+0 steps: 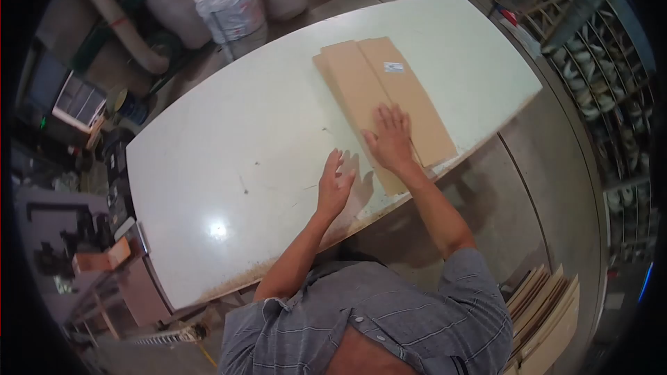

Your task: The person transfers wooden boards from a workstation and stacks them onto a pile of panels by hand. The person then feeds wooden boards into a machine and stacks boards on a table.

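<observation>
A flattened cardboard box (361,87) lies on the white table (215,132), slanting from the back toward the front edge. It has a lengthwise seam and a small white label (393,67) near its far end. My right hand (391,137) rests palm down on the cardboard with its fingers stretched out. To the left of the box, my left hand (335,185) hovers above the table, fingers apart and nothing in it. A shadow falls on the table beside that hand.
More flat cardboard sheets (545,319) stand on edge at the lower right, beside my body. Behind the table is a white bag-lined bin (233,10). Shelves (597,76) packed with items line the right side. A wooden ladder-like frame (556,0) stands at the back right.
</observation>
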Tool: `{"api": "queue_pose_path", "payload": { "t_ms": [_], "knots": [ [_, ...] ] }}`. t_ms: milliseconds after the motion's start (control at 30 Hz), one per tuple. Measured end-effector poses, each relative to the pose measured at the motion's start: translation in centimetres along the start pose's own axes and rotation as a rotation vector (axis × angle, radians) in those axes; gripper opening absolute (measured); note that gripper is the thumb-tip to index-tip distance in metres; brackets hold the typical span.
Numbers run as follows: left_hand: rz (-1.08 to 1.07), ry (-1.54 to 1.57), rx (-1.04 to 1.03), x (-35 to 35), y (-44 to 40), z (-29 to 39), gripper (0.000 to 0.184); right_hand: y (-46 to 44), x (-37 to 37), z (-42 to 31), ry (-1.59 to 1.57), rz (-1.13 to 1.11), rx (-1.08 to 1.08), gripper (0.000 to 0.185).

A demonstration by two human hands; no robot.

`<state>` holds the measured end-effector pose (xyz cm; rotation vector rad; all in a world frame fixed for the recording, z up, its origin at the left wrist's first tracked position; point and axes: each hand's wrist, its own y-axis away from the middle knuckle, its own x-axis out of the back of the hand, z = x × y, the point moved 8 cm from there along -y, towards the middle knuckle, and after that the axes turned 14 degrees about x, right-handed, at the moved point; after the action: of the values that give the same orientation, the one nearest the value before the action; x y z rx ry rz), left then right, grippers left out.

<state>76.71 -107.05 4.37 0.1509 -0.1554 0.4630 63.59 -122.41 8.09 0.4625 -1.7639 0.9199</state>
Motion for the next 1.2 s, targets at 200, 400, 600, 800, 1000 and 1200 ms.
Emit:
{"api": "queue_pose_path", "payload": {
  "t_ms": [200, 400, 600, 800, 1000, 1200],
  "knots": [
    [0.394, -0.060, 0.064, 17.0, 8.1, -6.7, 0.033, 0.5, -4.5, 4.1, -0.073, -0.136, -0.041, 0.076],
    [1.031, -0.041, 0.175, 36.4, 22.1, -12.2, 0.024, -1.9, 2.4, -4.5, -0.045, 0.166, -0.068, 0.045],
    [1.440, 0.035, 0.217, 47.6, 34.6, -17.1, 0.022, -3.3, -10.0, -27.6, -0.894, 0.027, 0.046, 0.035],
    [1.653, -0.178, 0.233, 56.1, 43.5, -15.2, 0.021, 0.9, -16.2, -55.8, -1.373, -0.461, 0.225, 0.025],
    [1.860, -0.432, 0.340, 65.9, 51.3, -15.3, 0.032, 2.4, -17.6, -65.7, -1.095, -0.348, 0.431, 0.024],
    [1.813, -0.718, 0.568, 79.6, 57.0, -19.4, 0.069, 2.2, -17.8, -66.2, -1.117, -0.369, 0.387, 0.023]
  ]
}}
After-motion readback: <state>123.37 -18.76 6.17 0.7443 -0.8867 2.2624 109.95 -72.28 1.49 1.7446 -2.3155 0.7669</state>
